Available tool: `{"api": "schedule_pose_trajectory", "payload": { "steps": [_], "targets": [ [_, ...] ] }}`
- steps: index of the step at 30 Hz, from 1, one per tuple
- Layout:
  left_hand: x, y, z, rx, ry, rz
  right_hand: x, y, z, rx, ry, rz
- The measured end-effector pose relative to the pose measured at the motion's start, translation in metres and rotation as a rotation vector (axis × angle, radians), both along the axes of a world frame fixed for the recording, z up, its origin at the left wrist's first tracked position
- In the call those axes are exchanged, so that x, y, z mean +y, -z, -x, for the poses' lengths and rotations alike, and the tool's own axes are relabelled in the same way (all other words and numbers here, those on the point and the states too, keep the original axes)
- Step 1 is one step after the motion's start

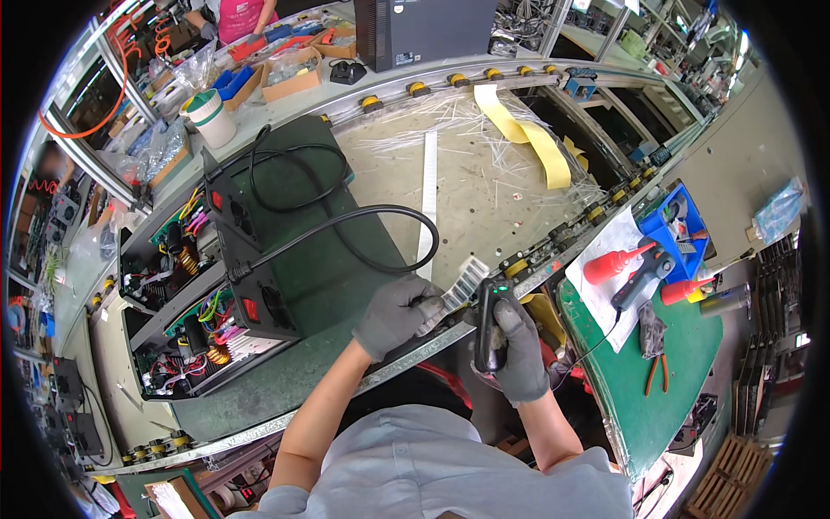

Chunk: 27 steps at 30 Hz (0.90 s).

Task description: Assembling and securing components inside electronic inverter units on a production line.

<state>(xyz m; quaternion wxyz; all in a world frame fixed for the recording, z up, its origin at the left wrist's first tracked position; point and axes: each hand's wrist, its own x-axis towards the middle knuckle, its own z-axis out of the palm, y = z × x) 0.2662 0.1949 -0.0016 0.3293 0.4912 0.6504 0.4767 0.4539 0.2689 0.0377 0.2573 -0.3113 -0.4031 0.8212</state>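
Observation:
In a grey glove, my left hand [391, 318] is closed on a short strip of white barcode labels [468, 278], which sticks out to the right past the fingers. My right hand [523, 359], gloved as well, wraps round a black handheld scanner [489, 337] with a small green light lit near its top. The scanner is held upright just right of the labels. Left of my hands, two open metal units [246, 303] with circuit boards, copper coils and coloured wires lie on a dark green board [333, 246]. A thick black cable [363, 210] loops from one unit.
On the right, a green side table [683, 372] carries red bottles [612, 264], an electric screwdriver [644, 278], a blue bin [689, 245] and orange-handled pliers [657, 374]. Yellow paper [523, 134] and thin white strips litter the line ahead. A person [244, 17] stands at the far left.

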Motion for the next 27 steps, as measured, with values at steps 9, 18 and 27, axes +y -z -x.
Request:
{"api": "schedule_pose_trajectory", "payload": {
  "steps": [9,18,27],
  "targets": [
    [0.001,-0.015,-0.005,0.088,-0.008,0.009,-0.013,0.005,-0.022,-0.005,-0.293,0.436],
    [-0.002,-0.011,-0.006,0.134,-0.019,-0.077,-0.014,0.001,-0.017,-0.032,-0.284,0.453],
    [0.005,-0.014,0.0,0.168,-0.001,-0.102,-0.01,0.001,-0.018,-0.058,-0.255,0.329]
  ]
}}
